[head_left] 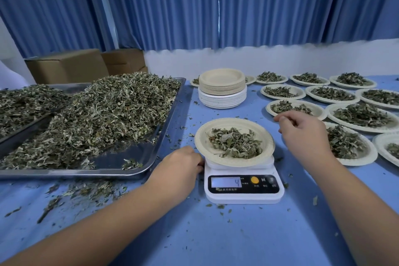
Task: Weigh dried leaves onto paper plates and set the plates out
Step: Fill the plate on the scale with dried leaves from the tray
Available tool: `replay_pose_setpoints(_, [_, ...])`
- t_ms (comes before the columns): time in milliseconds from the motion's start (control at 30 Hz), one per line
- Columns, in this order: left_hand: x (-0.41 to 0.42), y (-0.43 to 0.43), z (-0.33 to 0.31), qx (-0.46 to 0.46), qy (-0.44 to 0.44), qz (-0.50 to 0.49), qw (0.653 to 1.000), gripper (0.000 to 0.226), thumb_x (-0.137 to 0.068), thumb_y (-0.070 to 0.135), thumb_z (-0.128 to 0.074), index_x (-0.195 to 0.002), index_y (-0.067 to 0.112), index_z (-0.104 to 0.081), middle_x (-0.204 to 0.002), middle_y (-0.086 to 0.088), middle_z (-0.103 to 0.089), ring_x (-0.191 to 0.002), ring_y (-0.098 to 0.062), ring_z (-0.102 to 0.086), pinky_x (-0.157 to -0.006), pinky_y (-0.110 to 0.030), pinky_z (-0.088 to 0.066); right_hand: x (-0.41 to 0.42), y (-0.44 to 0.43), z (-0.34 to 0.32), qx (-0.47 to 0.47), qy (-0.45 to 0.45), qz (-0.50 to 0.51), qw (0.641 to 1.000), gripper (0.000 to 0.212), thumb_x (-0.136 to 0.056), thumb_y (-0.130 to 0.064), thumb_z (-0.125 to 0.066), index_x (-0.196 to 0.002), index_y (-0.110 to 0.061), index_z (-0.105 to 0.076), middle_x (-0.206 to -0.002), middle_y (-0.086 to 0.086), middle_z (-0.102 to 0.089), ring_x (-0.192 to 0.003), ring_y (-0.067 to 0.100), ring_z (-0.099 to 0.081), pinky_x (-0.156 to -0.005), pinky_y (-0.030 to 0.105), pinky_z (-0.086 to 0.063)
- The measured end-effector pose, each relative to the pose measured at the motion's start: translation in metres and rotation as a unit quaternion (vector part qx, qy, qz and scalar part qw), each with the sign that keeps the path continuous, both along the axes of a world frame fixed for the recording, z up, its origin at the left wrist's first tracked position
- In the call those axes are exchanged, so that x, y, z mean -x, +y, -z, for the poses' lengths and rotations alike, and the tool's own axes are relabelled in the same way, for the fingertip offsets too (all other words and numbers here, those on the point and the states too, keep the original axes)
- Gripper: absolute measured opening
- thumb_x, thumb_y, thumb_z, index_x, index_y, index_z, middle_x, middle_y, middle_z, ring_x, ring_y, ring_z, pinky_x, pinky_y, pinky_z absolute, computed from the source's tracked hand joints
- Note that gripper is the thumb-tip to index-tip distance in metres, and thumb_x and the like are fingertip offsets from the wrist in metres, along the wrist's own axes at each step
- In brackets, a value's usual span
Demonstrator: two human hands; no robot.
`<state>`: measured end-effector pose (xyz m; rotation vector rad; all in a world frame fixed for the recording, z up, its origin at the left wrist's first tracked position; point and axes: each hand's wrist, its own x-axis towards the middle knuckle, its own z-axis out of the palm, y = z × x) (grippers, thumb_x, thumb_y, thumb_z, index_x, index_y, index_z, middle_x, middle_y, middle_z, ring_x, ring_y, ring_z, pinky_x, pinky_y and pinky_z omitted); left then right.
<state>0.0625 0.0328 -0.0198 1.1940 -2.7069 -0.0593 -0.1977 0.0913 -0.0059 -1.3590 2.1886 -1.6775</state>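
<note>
A paper plate (203, 136) with a small heap of dried leaves (235, 143) sits on a white kitchen scale (244, 185) whose display reads 4. My left hand (183, 164) lies at the scale's left side, its fingers curled under the plate's rim by the platform. My right hand (302, 134) hovers just right of the plate, fingers loosely curled, nothing visible in them. A big steel tray (121, 157) at the left carries a large pile of dried leaves (103, 110).
A stack of empty paper plates (222, 88) stands behind the scale. Several filled plates (358, 114) cover the table's right side, the nearest one (349, 147) close to my right wrist. Leaf crumbs litter the blue table (216, 233). Cardboard boxes (69, 65) sit at the back left.
</note>
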Motion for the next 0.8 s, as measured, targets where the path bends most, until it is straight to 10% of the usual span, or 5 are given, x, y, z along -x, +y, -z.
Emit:
replay_pose_setpoints(333, [-0.017, 0.010, -0.025, 0.022, -0.014, -0.020, 0.999, 0.013, -0.099, 0.013, -0.046, -0.097, 0.017, -0.058, -0.100, 0.003, -0.049, -0.092, -0.016, -0.053, -0.083, -0.032, -0.045, -0.002, 0.001, -0.003, 0.003, -0.002, -0.002, 1.000, 0.022, -0.092, -0.016, -0.051, -0.086, -0.026, -0.070, -0.071, 0.000, -0.067, -0.039, 0.005, -0.041, -0.046, 0.022, -0.034])
replay_pose_setpoints(600, [0.008, 0.005, -0.078, 0.063, 0.237, 0.018, 0.969, 0.008, -0.093, 0.019, -0.062, -0.093, 0.018, -0.070, -0.087, 0.011, -0.057, -0.078, -0.001, -0.050, -0.073, -0.009, -0.035, -0.002, 0.005, -0.001, -0.015, -0.001, -0.004, 1.000, 0.022, -0.092, -0.013, -0.050, -0.089, -0.022, -0.070, -0.076, 0.009, -0.068, -0.045, 0.014, -0.042, -0.048, 0.024, -0.034])
replay_pose_setpoints(800, [0.030, -0.007, -0.073, -0.017, 0.231, 0.068, 0.971, 0.028, -0.089, 0.034, -0.066, -0.117, 0.029, -0.064, -0.106, 0.018, -0.058, -0.085, 0.007, -0.057, -0.078, -0.012, -0.044, -0.001, 0.007, -0.002, -0.014, -0.005, 0.002, 1.000, 0.022, -0.093, -0.015, -0.050, -0.092, -0.019, -0.072, -0.076, 0.010, -0.068, -0.048, 0.017, -0.044, -0.050, 0.025, -0.034])
